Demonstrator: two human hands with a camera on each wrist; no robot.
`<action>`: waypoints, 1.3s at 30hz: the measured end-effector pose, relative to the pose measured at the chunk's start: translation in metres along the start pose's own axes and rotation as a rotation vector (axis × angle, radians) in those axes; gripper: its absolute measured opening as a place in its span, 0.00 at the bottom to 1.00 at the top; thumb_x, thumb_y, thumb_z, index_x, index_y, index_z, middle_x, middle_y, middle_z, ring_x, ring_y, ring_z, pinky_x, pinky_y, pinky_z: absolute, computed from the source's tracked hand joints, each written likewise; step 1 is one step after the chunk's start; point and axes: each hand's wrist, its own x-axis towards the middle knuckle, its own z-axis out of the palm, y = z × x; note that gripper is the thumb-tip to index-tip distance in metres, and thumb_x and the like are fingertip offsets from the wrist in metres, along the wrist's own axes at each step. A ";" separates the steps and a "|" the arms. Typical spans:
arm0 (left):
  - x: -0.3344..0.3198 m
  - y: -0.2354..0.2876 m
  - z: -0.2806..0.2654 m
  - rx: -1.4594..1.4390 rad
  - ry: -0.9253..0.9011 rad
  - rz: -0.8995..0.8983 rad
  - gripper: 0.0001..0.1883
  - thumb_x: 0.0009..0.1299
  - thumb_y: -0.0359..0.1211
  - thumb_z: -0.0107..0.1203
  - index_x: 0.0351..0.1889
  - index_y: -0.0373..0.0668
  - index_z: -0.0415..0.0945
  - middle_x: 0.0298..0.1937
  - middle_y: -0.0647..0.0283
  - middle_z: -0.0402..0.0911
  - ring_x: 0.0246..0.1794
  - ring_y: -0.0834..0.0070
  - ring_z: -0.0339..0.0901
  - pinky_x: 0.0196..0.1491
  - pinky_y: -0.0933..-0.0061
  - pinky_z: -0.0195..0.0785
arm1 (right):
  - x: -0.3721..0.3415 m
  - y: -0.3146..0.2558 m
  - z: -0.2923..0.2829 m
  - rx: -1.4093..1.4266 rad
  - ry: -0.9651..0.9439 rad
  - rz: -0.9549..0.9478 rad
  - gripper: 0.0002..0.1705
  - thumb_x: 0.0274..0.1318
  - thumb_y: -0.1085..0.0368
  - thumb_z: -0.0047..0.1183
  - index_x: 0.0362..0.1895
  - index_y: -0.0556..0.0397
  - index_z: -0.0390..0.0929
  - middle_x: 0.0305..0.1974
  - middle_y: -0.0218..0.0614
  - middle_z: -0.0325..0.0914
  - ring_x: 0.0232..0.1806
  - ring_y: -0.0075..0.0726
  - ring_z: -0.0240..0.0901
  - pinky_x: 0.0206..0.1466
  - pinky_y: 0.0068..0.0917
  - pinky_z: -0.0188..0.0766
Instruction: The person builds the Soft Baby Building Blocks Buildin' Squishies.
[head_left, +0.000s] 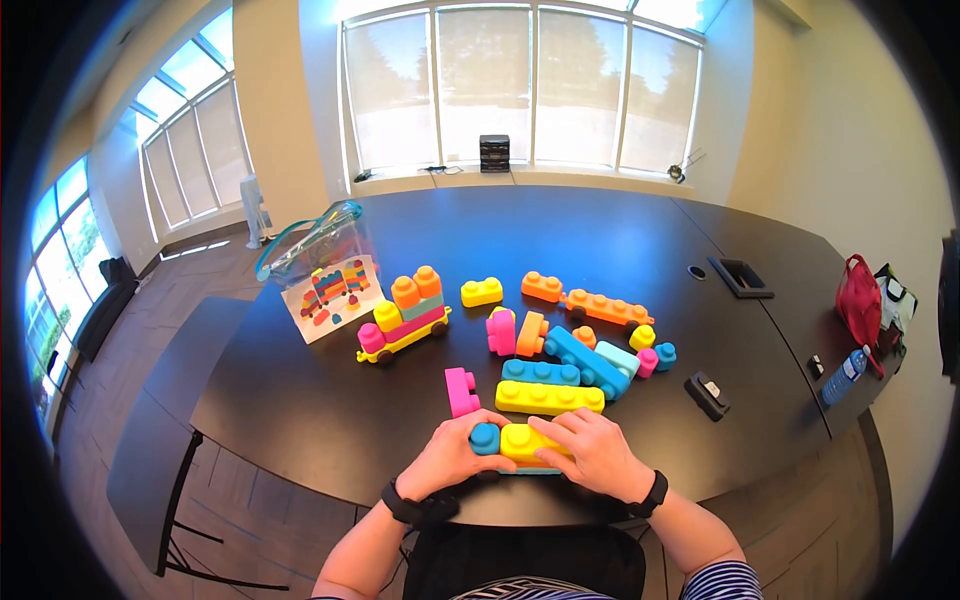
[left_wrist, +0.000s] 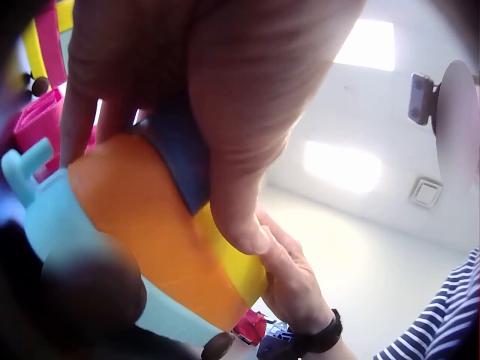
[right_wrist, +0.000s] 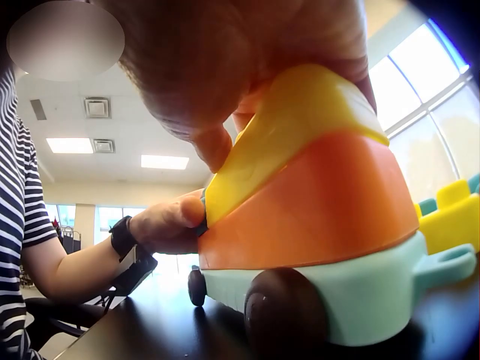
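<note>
At the near edge of the table stands a light teal wheeled wagon [right_wrist: 367,300] with a long orange block [right_wrist: 322,202] stacked on it. On top of that sit a small blue block [head_left: 484,438] at the left and a yellow block [head_left: 519,440] beside it. My left hand [head_left: 447,456] grips the blue block, thumb and fingers on opposite sides. From above, my right hand [head_left: 603,455] holds the yellow block, its fingers over the right end. The wagon's wheels show in the right wrist view, close over the dark tabletop.
Just beyond the hands lie a long yellow block [head_left: 550,398], a long blue block [head_left: 540,373] and a pink block [head_left: 461,391]. Farther left are a built yellow wagon [head_left: 415,333], a picture card [head_left: 358,277] and a clear bag [head_left: 285,262]. A black device [head_left: 707,396] lies right.
</note>
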 end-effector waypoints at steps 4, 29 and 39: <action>0.001 -0.012 -0.018 -0.245 0.018 -0.070 0.28 0.66 0.39 0.78 0.61 0.41 0.80 0.61 0.57 0.83 0.58 0.65 0.86 0.59 0.63 0.80 | -0.002 0.003 -0.003 0.015 -0.007 0.009 0.27 0.65 0.53 0.66 0.65 0.46 0.83 0.41 0.34 0.84 0.45 0.44 0.81 0.49 0.40 0.80; 0.043 0.024 -0.047 0.318 0.413 0.098 0.48 0.48 0.41 0.84 0.68 0.44 0.73 0.61 0.54 0.72 0.63 0.58 0.75 0.64 0.57 0.74 | 0.007 0.008 -0.023 0.026 0.100 -0.069 0.31 0.70 0.48 0.63 0.69 0.52 0.78 0.52 0.44 0.86 0.53 0.51 0.83 0.54 0.40 0.80; 0.018 0.070 -0.009 0.232 0.338 0.318 0.58 0.46 0.39 0.87 0.76 0.44 0.65 0.65 0.52 0.69 0.65 0.56 0.76 0.65 0.59 0.75 | 0.037 -0.024 -0.034 0.599 0.181 0.148 0.38 0.59 0.61 0.74 0.70 0.59 0.74 0.56 0.49 0.84 0.53 0.46 0.86 0.57 0.37 0.82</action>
